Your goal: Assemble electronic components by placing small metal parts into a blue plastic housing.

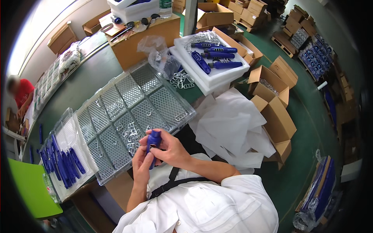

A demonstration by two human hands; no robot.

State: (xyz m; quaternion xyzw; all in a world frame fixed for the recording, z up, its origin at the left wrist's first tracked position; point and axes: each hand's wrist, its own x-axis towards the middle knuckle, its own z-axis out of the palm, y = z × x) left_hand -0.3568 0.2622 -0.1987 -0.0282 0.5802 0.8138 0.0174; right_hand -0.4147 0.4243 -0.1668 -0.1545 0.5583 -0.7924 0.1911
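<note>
Close to my body, I hold a blue plastic handle-shaped part point(155, 139) upright between both hands. My left hand point(141, 165) grips its lower left side, and my right hand point(173, 150) has its fingers around the right side, thumb on the front. An opening shows in the front of the part, by my right thumb. Just beyond my hands lies a clear compartmented tray point(104, 133) with mesh-patterned cells. Small metal loops point(131, 132) are heaped in the cell nearest my hands, and a few lie scattered in other cells.
White foam trays point(211, 79) carry blue handles point(226, 65) and metal loops at the right. Loose blue parts point(64, 167) lie on a white tray at the left. A crumpled plastic bag point(159, 58), white sheeting point(233, 132) and open cartons point(278, 118) stand around. Another person point(23, 93) sits far left.
</note>
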